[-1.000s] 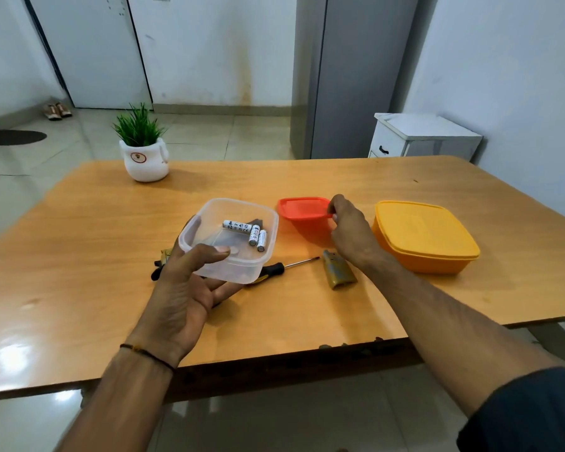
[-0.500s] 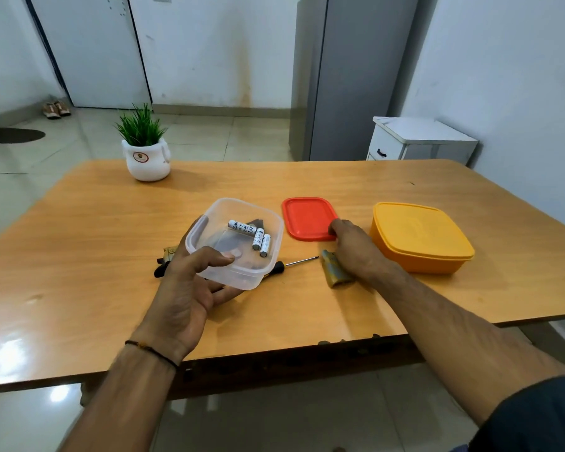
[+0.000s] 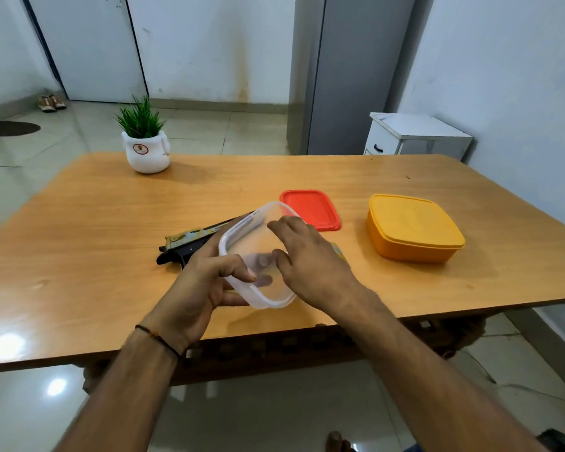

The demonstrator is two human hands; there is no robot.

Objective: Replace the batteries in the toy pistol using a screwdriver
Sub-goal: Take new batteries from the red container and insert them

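Note:
My left hand [image 3: 199, 288] grips a clear plastic container [image 3: 265, 300] by its near rim and holds it above the table, tipped toward the right. My right hand [image 3: 310, 259] is at the container's mouth, thumb inside and fingers stretched over the far rim. The batteries are hidden behind this hand. The toy pistol [image 3: 193, 239], black with a camouflage top, lies on the table just behind my left hand. A sliver of its olive battery cover [image 3: 338, 251] shows beside my right hand. The screwdriver is out of sight under the hands.
A red lid [image 3: 310, 208] lies flat behind the container. A closed yellow box [image 3: 411, 226] stands to the right. A small potted plant [image 3: 146, 148] sits at the back left of the wooden table [image 3: 95, 223]. A white cabinet [image 3: 418, 135] and a grey fridge [image 3: 346, 73] stand beyond the table.
My right hand left the red lid on the table and came to the container's mouth. My left hand tipped the container to the right, and the batteries went out of view.

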